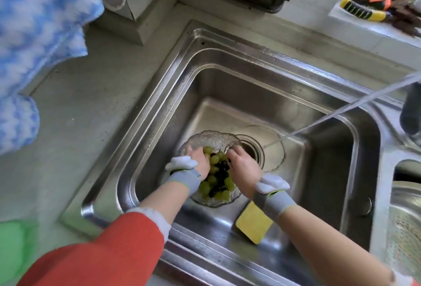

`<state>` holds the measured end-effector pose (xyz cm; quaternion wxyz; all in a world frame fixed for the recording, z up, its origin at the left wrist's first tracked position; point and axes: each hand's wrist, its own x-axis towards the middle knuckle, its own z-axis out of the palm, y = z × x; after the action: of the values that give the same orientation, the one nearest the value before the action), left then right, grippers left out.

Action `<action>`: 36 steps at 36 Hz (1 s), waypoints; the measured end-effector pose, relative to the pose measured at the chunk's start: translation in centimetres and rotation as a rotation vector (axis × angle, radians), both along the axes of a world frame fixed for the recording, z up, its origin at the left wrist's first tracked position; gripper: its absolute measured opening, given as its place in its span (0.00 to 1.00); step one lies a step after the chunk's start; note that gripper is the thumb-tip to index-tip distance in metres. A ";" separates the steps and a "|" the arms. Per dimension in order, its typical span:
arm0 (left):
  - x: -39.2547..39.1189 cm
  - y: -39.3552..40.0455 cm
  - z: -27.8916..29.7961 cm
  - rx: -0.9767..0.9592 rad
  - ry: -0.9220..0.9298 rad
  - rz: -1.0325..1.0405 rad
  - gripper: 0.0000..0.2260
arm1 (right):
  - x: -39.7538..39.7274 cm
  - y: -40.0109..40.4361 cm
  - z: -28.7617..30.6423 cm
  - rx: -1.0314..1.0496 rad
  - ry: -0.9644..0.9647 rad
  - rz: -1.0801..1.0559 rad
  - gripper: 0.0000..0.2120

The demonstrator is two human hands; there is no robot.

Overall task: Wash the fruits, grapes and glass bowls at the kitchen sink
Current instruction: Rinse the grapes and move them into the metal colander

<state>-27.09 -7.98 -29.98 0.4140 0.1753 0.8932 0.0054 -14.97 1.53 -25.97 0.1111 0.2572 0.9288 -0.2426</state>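
Sponge (254, 225): parked on sink (250, 94) floor, within reach.
Hands: left hand (197, 159), right hand (244, 165) apart, fingers among grapes (217, 177), apparently rubbing them.
Glass bowl (211, 138): contains fruit beside water stream (341, 112).

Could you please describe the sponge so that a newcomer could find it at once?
Look into the steel sink, at its near wall. The sponge lies on the floor there, beside the glass bowl of grapes, under the right wrist. It is the only flat yellow rectangle.
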 end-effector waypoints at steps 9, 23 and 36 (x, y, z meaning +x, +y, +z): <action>3.5 0.2 2.3 -0.019 -0.168 0.422 0.22 | -0.1 -3.7 -0.1 -0.005 -0.490 0.017 0.20; 5.2 -1.9 0.3 0.224 -0.482 1.038 0.28 | 1.4 -3.4 -2.0 -0.570 -0.188 -0.708 0.15; 6.8 -1.2 2.0 0.220 -0.554 1.050 0.11 | 2.5 -3.3 -2.3 -0.846 -0.141 -0.986 0.02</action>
<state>-20.25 -9.16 -28.03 0.5527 -0.2553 0.7134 0.3469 -12.49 -1.76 -28.32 0.1391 0.6025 0.5166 -0.5922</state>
